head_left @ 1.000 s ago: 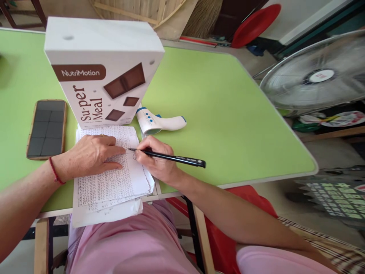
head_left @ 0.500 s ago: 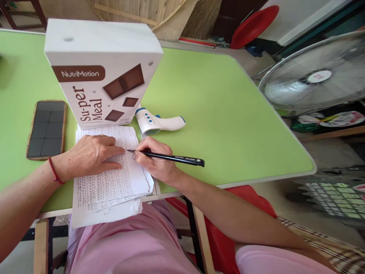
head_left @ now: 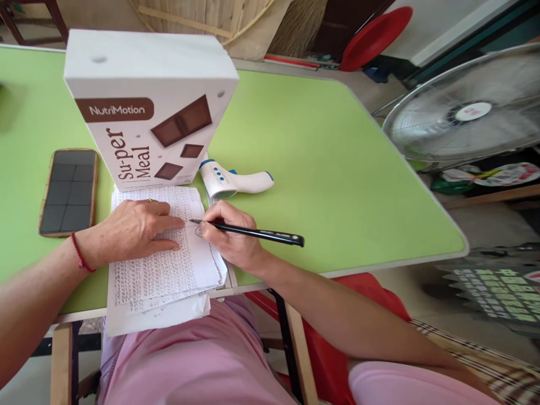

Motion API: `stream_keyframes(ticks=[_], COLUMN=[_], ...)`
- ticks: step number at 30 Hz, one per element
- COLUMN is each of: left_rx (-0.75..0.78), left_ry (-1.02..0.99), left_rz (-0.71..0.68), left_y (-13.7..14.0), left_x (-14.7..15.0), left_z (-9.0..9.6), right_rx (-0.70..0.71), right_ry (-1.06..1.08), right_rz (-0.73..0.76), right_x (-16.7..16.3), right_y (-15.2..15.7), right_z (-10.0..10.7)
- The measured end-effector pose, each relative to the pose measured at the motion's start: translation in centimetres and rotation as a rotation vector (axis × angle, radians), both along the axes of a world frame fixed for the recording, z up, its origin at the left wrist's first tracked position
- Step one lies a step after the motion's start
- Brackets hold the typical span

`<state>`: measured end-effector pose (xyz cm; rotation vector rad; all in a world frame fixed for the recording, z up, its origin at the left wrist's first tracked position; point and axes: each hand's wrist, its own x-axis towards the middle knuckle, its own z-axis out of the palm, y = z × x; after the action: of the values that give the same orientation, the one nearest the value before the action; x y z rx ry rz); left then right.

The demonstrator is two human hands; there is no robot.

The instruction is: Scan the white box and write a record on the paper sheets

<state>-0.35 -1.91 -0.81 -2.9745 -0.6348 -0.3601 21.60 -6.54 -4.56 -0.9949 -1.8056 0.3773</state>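
A stack of handwritten paper sheets [head_left: 156, 281] lies at the near edge of the green table, its lower corner overhanging. My left hand [head_left: 139, 232] rests on the top sheet with fingers stretched out, a red cord bracelet at the wrist. At the sheet's right side, my right hand [head_left: 232, 233] grips a black pen [head_left: 265, 233], its tip pointing left at the writing, close to my left index finger. Whether the tip touches the paper I cannot tell. Part of a drawn circle shows beneath the pen. Right behind the sheets stands a white NutriMotion box [head_left: 147, 124].
Left of the papers lies a phone [head_left: 70, 192] in a brown case. A white and blue infrared thermometer [head_left: 236, 181] sits just beyond my right hand. The green table [head_left: 329, 169] reaches to the right, with a large fan [head_left: 468, 109] beyond its edge. A red stool [head_left: 329, 349] is below.
The pen and my right hand have shifted very slightly to the right. My left hand keeps its place on the paper.
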Motion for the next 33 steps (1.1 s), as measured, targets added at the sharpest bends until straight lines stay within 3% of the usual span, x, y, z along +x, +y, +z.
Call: stream_keyframes(ticks=[33], left_rx=[-0.025], left_ry=[0.022], left_rz=[0.019], left_y=[0.0], left_x=[-0.1], left_z=[0.13], right_rx=[0.034], right_ry=[-0.003], right_rz=[-0.047], right_x=[0.16], right_y=[-0.01], right_z=[-0.02])
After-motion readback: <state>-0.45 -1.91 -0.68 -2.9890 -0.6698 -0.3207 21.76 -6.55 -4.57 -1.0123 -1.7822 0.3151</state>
